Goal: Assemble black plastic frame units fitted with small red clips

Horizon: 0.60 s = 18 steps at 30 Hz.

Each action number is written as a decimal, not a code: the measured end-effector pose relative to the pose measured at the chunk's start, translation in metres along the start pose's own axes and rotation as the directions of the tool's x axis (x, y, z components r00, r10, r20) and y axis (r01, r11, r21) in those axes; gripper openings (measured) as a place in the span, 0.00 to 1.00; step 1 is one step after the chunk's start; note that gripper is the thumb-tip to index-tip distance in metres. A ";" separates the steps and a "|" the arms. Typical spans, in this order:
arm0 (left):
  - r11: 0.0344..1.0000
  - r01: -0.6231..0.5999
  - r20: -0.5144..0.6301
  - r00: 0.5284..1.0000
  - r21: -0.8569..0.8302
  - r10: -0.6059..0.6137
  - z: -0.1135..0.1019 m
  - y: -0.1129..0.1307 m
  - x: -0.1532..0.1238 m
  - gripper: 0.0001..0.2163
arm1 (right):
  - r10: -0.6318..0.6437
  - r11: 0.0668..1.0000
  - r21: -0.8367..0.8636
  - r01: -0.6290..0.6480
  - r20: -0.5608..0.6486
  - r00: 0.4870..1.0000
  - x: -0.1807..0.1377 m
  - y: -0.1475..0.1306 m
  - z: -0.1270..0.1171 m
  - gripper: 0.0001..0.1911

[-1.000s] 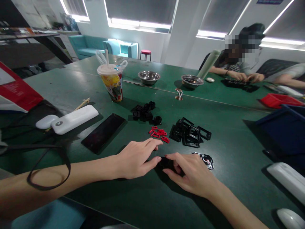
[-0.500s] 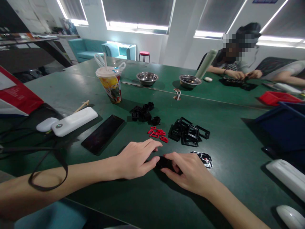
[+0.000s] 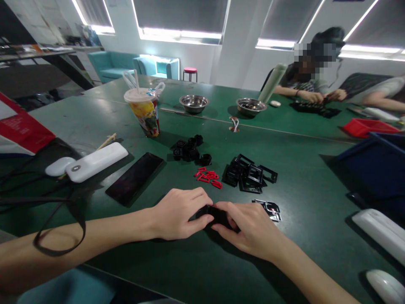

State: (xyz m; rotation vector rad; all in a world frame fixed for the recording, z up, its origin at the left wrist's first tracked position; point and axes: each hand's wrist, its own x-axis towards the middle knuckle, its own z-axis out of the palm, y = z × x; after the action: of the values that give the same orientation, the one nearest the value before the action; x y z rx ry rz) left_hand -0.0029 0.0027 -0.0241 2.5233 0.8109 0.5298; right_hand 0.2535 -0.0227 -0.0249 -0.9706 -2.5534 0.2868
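Near the front of the green table, a small black plastic part (image 3: 217, 214) lies between my two hands, mostly covered by fingers. My left hand (image 3: 182, 213) is closed on its left end, thumb in front and fingers behind. From the right, my right hand (image 3: 247, 221) grips the same part between thumb and curled fingers. Just beyond my hands lie several small red rings (image 3: 209, 175). A heap of black rectangular frames (image 3: 249, 173) is to their right, and black chunky parts (image 3: 190, 150) lie farther back. Flat black-and-silver pieces (image 3: 270, 210) sit beside my right hand.
At left are a phone (image 3: 135, 178), a white oblong device (image 3: 98, 162) and a drink cup (image 3: 144, 112). Two metal bowls (image 3: 193, 104) stand farther back. A dark blue bin (image 3: 375, 162) and a white mouse (image 3: 384, 287) are at right. A co-worker's hands (image 3: 318, 97) work across the table.
My left fingers have lowered and closed onto the black part, where they were raised apart from it before. My right hand keeps its grip. The view has shifted slightly.
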 end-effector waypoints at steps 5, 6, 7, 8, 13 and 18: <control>1.000 -0.005 0.007 1.000 -0.001 0.005 -0.001 0.001 0.000 0.11 | 0.010 1.000 0.010 -0.011 0.014 1.000 -0.001 0.001 -0.001 0.16; 1.000 -0.007 0.007 1.000 -0.003 0.007 -0.002 0.001 0.000 0.11 | 0.006 1.000 0.010 -0.006 0.015 1.000 -0.001 0.001 -0.002 0.15; 1.000 -0.009 0.007 1.000 -0.004 0.009 -0.002 0.002 0.000 0.11 | -0.002 1.000 0.009 0.002 0.015 1.000 -0.002 0.001 -0.002 0.14; 1.000 -0.010 0.008 1.000 -0.004 0.010 -0.002 0.002 0.000 0.11 | -0.010 1.000 0.004 0.010 0.014 1.000 -0.002 0.002 -0.002 0.14; 1.000 -0.021 0.019 1.000 -0.003 0.021 -0.003 0.002 0.000 0.11 | -0.019 0.999 -0.025 0.019 0.023 1.000 0.000 0.001 -0.003 0.13; 1.000 -0.010 0.022 1.000 0.006 0.010 -0.002 0.000 0.000 0.11 | 0.000 0.999 -0.032 0.001 0.042 0.999 0.001 0.000 -0.002 0.14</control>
State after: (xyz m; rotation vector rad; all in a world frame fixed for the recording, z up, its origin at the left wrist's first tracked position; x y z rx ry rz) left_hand -0.0039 0.0029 -0.0227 2.5358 0.7933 0.5032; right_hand 0.2536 -0.0218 -0.0224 -0.9853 -2.6035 0.2700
